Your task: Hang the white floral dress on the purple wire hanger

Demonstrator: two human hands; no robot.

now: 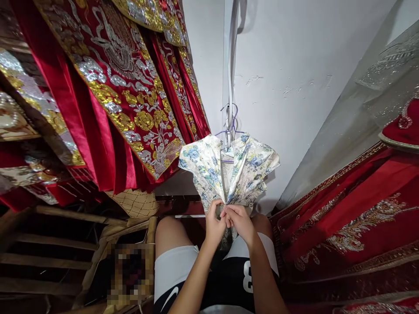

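Observation:
A short-sleeved floral blouse point(205, 160), cream with blue flowers and green leaves, hangs from a purple hanger point(234, 126) in front of me. Its collar lies spread in a V, and the two front edges meet where my hands are. My left hand point(216, 220) pinches the front edge of the blouse at the base of the V. Close against it, my right hand point(238, 218) grips the other front edge with bent fingers. Any button between the fingertips is hidden. The lower part of the blouse falls between my knees.
Red garments with gold and silver embroidery point(144, 117) hang at the left. A wooden slatted chair point(49, 253) stands below them. More red beaded garments point(353, 226) hang at the right. A white strap point(231, 56) runs down the wall point(281, 56) to the hanger.

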